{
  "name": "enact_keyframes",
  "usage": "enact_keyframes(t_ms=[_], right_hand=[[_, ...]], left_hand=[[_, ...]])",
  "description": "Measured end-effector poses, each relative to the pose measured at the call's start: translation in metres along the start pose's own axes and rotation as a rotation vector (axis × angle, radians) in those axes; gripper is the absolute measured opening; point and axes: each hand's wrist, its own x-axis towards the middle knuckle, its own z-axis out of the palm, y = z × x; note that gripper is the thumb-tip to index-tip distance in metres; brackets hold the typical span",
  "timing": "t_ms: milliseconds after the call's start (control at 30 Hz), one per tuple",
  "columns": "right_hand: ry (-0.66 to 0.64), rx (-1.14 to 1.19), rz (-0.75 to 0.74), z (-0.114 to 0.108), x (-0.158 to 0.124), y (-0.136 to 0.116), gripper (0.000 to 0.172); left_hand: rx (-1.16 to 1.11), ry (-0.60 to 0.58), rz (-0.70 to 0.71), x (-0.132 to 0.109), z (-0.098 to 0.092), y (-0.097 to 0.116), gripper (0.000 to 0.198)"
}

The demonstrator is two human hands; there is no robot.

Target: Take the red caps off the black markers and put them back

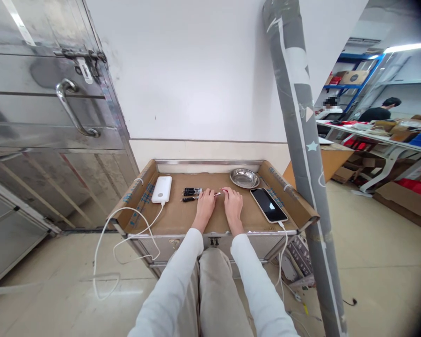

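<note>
My left hand (206,204) is closed around a black pen (188,200), whose dark end sticks out to the left. A pale, shiny tip shows to the right of the fingers. My right hand (233,204) is opposite, thumb and fingers pinched together close to that tip. A tiny reddish bit shows at its fingertips, too small to make out. Several more black pens (192,191) lie side by side just beyond my left hand. A round metal dish (244,178) stands at the back right, apart from both hands.
A white power bank (162,189) with a cable lies left on the cardboard-covered cabinet top (175,224). A phone (268,205), plugged into a cable, lies right. A long grey roll (301,117) leans at the right edge. Two people sit in the background.
</note>
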Motion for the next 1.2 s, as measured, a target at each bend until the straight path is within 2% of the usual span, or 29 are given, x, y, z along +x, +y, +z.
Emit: enact_keyframes(t_ms=[100, 233, 367, 467, 567, 700, 800, 967, 1067, 1200], right_hand=[[-0.032, -0.035, -0.010, -0.003, -0.005, -0.002, 0.032], [-0.084, -0.089, -0.091, -0.007, -0.012, -0.005, 0.030], [-0.102, -0.049, -0.120, -0.011, -0.013, -0.008, 0.032], [-0.223, 0.073, -0.289, -0.013, -0.011, -0.011, 0.045], [-0.318, 0.152, -0.391, -0.010, -0.011, -0.012, 0.061], [-0.280, 0.114, -0.260, 0.000, -0.014, -0.009, 0.064], [-0.304, 0.021, -0.165, 0.006, -0.016, -0.005, 0.049], [-0.349, -0.026, -0.151, 0.007, -0.017, -0.003, 0.040], [-0.342, -0.028, -0.149, 0.006, -0.017, -0.003, 0.040], [-0.316, -0.024, -0.140, 0.008, -0.017, -0.003, 0.038]], left_hand=[[0.006, 0.051, -0.067, -0.007, -0.007, 0.001, 0.020], [-0.010, 0.059, -0.066, -0.010, -0.012, 0.003, 0.020], [-0.033, 0.073, -0.064, -0.012, -0.015, 0.003, 0.021], [-0.041, 0.063, -0.111, -0.015, -0.018, 0.002, 0.021], [0.010, 0.101, -0.251, -0.022, -0.021, -0.001, 0.022], [0.153, 0.114, -0.385, -0.033, -0.025, -0.002, 0.023], [0.165, 0.076, -0.432, -0.034, -0.025, -0.001, 0.025], [0.122, 0.080, -0.445, -0.025, -0.020, -0.005, 0.027], [0.013, 0.064, -0.342, -0.020, -0.016, -0.008, 0.025], [-0.150, -0.074, -0.037, -0.017, -0.013, -0.007, 0.018]])
